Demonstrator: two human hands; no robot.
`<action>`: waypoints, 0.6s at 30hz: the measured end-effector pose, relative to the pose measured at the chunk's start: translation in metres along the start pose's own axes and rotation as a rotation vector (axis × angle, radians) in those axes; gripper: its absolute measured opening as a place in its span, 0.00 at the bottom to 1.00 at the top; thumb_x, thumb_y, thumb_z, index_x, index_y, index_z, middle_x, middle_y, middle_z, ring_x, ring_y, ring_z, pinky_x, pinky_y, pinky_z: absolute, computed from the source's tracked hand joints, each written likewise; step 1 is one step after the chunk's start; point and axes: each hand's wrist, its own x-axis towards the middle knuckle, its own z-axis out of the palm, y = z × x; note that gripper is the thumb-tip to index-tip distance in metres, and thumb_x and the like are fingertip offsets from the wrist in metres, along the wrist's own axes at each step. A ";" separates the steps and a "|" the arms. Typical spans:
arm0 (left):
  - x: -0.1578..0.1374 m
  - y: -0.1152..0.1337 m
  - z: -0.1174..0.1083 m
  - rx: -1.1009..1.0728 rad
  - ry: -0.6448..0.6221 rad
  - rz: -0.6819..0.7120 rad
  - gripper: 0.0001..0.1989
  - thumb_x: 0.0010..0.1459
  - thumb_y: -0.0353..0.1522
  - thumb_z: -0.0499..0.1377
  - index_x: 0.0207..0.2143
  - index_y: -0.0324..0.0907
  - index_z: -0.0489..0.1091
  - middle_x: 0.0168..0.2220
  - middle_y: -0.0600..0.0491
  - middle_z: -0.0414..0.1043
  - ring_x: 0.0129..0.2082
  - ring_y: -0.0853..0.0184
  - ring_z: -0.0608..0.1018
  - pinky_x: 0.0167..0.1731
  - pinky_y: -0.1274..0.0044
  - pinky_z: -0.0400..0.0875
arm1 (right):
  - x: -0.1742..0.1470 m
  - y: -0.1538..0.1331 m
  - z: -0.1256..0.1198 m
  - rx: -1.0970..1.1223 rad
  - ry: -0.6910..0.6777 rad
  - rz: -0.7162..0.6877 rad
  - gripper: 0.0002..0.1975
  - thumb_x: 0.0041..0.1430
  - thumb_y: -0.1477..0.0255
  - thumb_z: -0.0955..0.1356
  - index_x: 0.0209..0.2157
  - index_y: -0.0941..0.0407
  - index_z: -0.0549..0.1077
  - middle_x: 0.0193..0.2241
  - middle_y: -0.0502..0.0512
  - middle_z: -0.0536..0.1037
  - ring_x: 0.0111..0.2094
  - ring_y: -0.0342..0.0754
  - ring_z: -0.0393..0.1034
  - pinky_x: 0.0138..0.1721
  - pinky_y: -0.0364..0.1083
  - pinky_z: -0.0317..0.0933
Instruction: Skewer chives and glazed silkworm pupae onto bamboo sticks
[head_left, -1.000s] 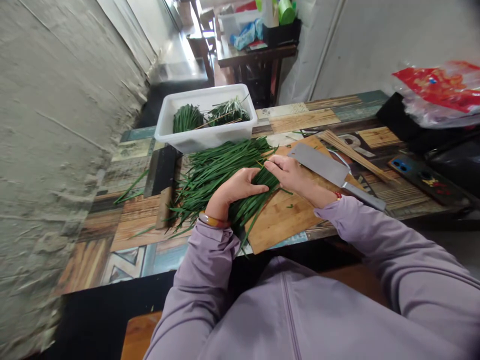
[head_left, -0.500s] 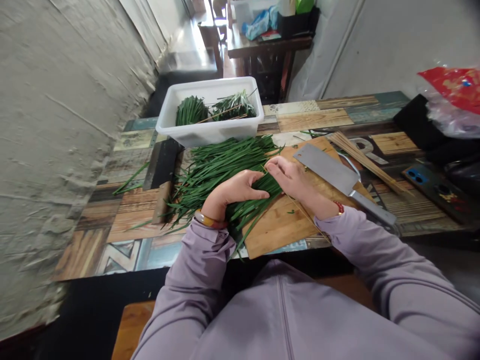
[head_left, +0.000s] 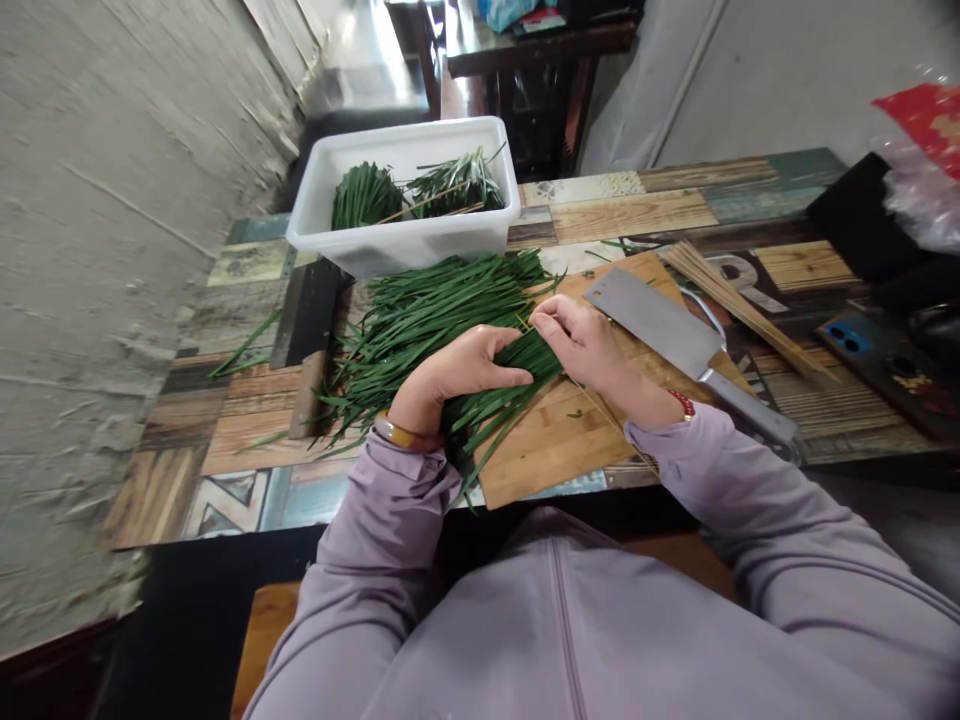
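A wide heap of long green garlic chives (head_left: 420,310) lies across the table and the left side of a wooden cutting board (head_left: 536,450). My left hand (head_left: 469,365) is curled over a bunch of them, thumb on the near side; its other fingertips are partly hidden. Close beside it, my right hand (head_left: 574,335) pinches a thin bamboo skewer (head_left: 596,400), whose tip shows just left of the fingertips, at the chives. The skewer's other end runs back beneath my right wrist. A cleaver (head_left: 656,320) rests on the board to the right of my right hand.
Behind the heap stands a white plastic tub (head_left: 420,245) holding chive bundles with skewers. Loose bamboo skewers (head_left: 750,310) lie right of the cleaver, beside a phone (head_left: 885,365). A dark-bladed knife (head_left: 306,315) lies left of the heap. A rough wall (head_left: 97,250) borders the left.
The view has tilted down slightly, so the table's things sit higher in it. Both hands keep nearly the same place and hold at the chives.
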 end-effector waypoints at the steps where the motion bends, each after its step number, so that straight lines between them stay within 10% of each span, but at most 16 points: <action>1: 0.000 0.001 0.000 -0.005 -0.007 -0.004 0.18 0.50 0.43 0.63 0.23 0.40 0.62 0.23 0.61 0.57 0.26 0.73 0.60 0.28 0.78 0.56 | 0.000 0.000 -0.001 0.015 -0.005 0.005 0.16 0.68 0.59 0.60 0.34 0.54 0.71 0.27 0.51 0.75 0.30 0.47 0.69 0.32 0.45 0.58; 14: -0.003 0.000 0.003 -0.062 0.067 0.005 0.16 0.47 0.42 0.66 0.28 0.38 0.69 0.23 0.60 0.62 0.25 0.72 0.64 0.27 0.78 0.59 | 0.000 -0.003 0.000 -0.059 -0.041 0.037 0.18 0.66 0.57 0.60 0.27 0.52 0.66 0.23 0.51 0.71 0.27 0.47 0.65 0.31 0.46 0.54; 18: -0.010 0.000 -0.006 -0.406 0.388 -0.003 0.16 0.52 0.40 0.64 0.38 0.38 0.71 0.28 0.53 0.74 0.27 0.70 0.74 0.29 0.78 0.67 | -0.003 -0.004 -0.003 -0.065 -0.043 0.043 0.16 0.65 0.60 0.60 0.26 0.52 0.66 0.22 0.50 0.70 0.26 0.47 0.64 0.30 0.45 0.54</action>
